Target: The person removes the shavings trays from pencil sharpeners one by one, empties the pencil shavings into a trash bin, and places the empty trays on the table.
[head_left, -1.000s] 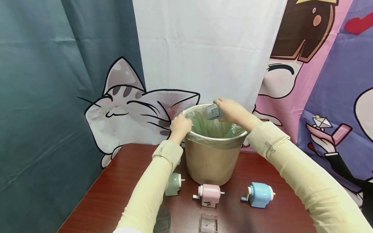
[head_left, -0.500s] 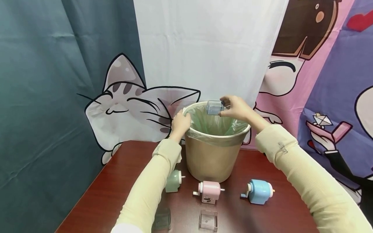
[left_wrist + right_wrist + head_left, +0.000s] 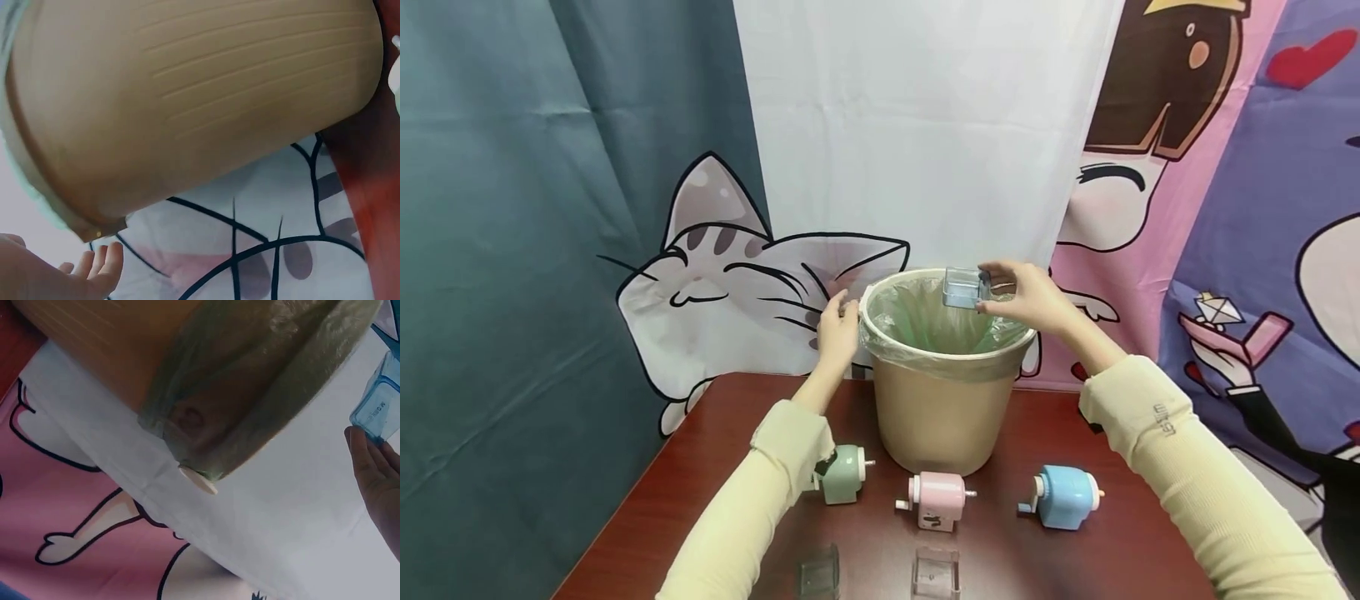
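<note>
My right hand (image 3: 1026,293) pinches a clear bluish pencil-sharpener shavings drawer (image 3: 962,287) between thumb and fingers. The drawer hangs over the mouth of a tan trash bin (image 3: 943,417) lined with a thin green plastic bag (image 3: 917,325). In the right wrist view the same drawer (image 3: 378,406) shows at the right edge, its open side partly cut off. My left hand (image 3: 837,333) is beside the bin's left rim, fingers loosely bent and holding nothing. The left wrist view shows those fingers (image 3: 103,269) just off the rim's edge.
On the red-brown table (image 3: 730,467) stand a green sharpener (image 3: 844,477), a pink one (image 3: 942,500) and a blue one (image 3: 1067,497), each with a crank. Nearer lie a dark drawer (image 3: 818,575) and a clear drawer (image 3: 936,575). Printed cloth hangs behind the bin.
My left hand has let go of the bin's rim and moved left. The right hand has turned the drawer from tipped to more level and shifted slightly right, still over the bin.
</note>
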Demonstrator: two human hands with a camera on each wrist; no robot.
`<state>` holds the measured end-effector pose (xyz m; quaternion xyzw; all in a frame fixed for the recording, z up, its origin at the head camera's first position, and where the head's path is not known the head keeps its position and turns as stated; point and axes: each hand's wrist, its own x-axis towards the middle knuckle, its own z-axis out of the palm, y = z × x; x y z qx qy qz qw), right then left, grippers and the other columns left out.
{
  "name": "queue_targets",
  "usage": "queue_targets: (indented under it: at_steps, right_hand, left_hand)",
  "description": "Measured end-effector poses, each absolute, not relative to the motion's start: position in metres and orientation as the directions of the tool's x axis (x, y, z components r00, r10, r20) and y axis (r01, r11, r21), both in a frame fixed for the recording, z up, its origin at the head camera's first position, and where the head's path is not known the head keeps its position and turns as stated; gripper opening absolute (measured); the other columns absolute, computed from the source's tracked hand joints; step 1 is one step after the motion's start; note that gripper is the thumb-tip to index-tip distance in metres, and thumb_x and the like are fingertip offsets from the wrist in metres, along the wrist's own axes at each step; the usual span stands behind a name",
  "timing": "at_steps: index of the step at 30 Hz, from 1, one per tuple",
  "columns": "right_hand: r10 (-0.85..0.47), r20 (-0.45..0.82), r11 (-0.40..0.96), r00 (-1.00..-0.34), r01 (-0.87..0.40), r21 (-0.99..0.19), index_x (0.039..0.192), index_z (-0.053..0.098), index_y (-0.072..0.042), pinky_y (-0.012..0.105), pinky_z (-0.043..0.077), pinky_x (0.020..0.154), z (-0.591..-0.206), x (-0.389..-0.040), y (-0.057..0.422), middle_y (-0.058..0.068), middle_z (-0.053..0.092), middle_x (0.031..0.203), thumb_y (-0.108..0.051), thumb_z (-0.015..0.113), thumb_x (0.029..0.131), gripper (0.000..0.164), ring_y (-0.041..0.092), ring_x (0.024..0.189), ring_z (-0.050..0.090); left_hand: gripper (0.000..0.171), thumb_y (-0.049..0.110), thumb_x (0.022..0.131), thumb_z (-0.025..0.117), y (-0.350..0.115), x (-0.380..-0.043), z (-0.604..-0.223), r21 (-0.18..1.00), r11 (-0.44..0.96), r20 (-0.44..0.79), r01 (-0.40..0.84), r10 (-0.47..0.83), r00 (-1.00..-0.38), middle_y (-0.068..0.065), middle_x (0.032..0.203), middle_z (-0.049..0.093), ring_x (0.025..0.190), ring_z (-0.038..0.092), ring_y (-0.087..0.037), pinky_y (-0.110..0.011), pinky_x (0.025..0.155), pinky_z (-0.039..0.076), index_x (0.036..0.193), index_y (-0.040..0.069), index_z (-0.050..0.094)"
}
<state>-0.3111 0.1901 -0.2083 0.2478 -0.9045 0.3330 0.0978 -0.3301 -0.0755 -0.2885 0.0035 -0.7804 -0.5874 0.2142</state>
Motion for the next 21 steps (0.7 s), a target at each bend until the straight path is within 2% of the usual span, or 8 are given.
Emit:
queue_targets:
  at_steps: [5,9,14,16,18,21]
  right_hand:
    - [-0.404,0.395,0.61,-0.825,-0.565,-0.556,0.13,0.047,0.008,0.048,0.043,0.099,-0.216,-0.297,0.198,0.027,0.057,0.122,-0.006,0.069,0.081,0.056,0.039,0.113,0.057]
    - [-0.405,0.426,0.589,-0.809,-0.587,-0.555,0.129,0.049,0.007,0.045,0.045,0.096,-0.227,-0.284,0.207,0.025,0.058,0.122,-0.003,0.07,0.079,0.055,0.038,0.112,0.059]
    - [-0.383,0.49,0.56,-0.783,-0.619,-0.551,0.127,0.051,0.006,0.015,0.047,0.09,-0.242,-0.269,0.22,0.025,0.06,0.121,-0.002,0.071,0.078,0.054,0.035,0.11,0.06]
    - [-0.367,0.518,0.552,-0.773,-0.629,-0.548,0.127,0.052,0.006,0.006,0.042,0.087,-0.248,-0.263,0.226,0.024,0.06,0.121,-0.001,0.072,0.078,0.054,0.023,0.108,0.062]
    - [-0.353,0.541,0.555,-0.764,-0.636,-0.536,0.127,0.053,0.005,0.004,0.041,0.088,-0.256,-0.256,0.233,0.024,0.06,0.121,-0.001,0.072,0.077,0.054,0.006,0.106,0.061]
    - [-0.344,0.567,0.568,-0.749,-0.647,-0.509,0.126,0.053,0.003,0.002,0.038,0.088,-0.268,-0.247,0.241,0.022,0.061,0.12,-0.001,0.073,0.077,0.054,-0.014,0.102,0.051]
  left_hand:
    - [0.045,0.016,0.094,0.046,-0.092,-0.311,-0.294,0.867,0.337,0.455,0.368,-0.234,-0.859,-0.02,0.121,0.058,0.106,0.056,-0.031,-0.043,0.093,0.043,0.136,0.001,0.046]
    - [0.043,0.014,0.095,0.046,-0.1,-0.291,-0.304,0.846,0.319,0.5,0.428,-0.189,-0.845,-0.021,0.122,0.056,0.112,0.052,-0.032,-0.044,0.096,0.042,0.136,0.0,0.045]
    - [0.04,0.01,0.096,0.047,-0.106,-0.269,-0.321,0.803,0.31,0.57,0.509,-0.151,-0.808,-0.019,0.122,0.054,0.115,0.05,-0.029,-0.043,0.095,0.043,0.136,0.003,0.047]
    - [0.039,0.008,0.096,0.048,-0.108,-0.262,-0.328,0.776,0.323,0.607,0.542,-0.143,-0.782,-0.018,0.122,0.054,0.114,0.05,-0.029,-0.038,0.094,0.043,0.135,0.004,0.048]
    - [0.039,0.007,0.096,0.048,-0.109,-0.255,-0.336,0.756,0.332,0.631,0.564,-0.14,-0.763,-0.017,0.122,0.055,0.115,0.051,-0.028,-0.031,0.095,0.043,0.134,0.005,0.05]
    - [0.039,0.006,0.095,0.049,-0.112,-0.245,-0.344,0.74,0.337,0.649,0.583,-0.131,-0.749,-0.015,0.123,0.055,0.115,0.051,-0.026,-0.019,0.094,0.041,0.134,0.005,0.05]
